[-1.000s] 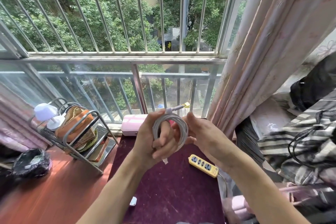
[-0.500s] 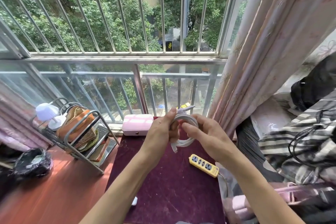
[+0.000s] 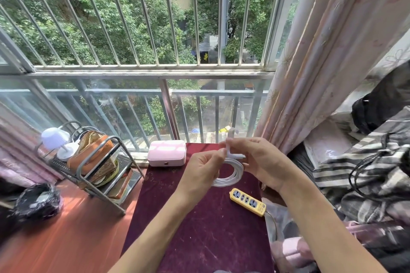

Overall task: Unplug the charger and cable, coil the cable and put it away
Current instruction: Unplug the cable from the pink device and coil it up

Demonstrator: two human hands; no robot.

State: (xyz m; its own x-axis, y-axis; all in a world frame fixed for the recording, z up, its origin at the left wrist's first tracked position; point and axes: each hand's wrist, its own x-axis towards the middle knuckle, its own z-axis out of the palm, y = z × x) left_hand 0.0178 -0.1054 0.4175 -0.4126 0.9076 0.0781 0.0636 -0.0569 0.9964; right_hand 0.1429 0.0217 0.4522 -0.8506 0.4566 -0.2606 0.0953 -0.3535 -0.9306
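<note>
A white cable [image 3: 230, 175] hangs as a small coil of several loops above the dark red table top [image 3: 206, 228]. My left hand [image 3: 203, 170] pinches the coil's upper left side. My right hand [image 3: 257, 162] grips its top right, where the cable's loose end crosses the loops and sticks up past my fingers. A yellow power strip [image 3: 247, 201] lies on the table just below and right of the coil, its sockets bare. I see no charger block; part of the coil is hidden behind my fingers.
A pink box [image 3: 166, 153] stands at the table's far edge by the window railing. A metal rack [image 3: 97, 168] with a small lamp [image 3: 55, 139] and bags stands to the left. Curtain [image 3: 321, 51] and striped bedding [image 3: 363, 175] crowd the right side.
Both hands have lowered and shifted right with the coil. The coil went from wrapped round my left fingers to hanging free, and the loose end now crosses its top.
</note>
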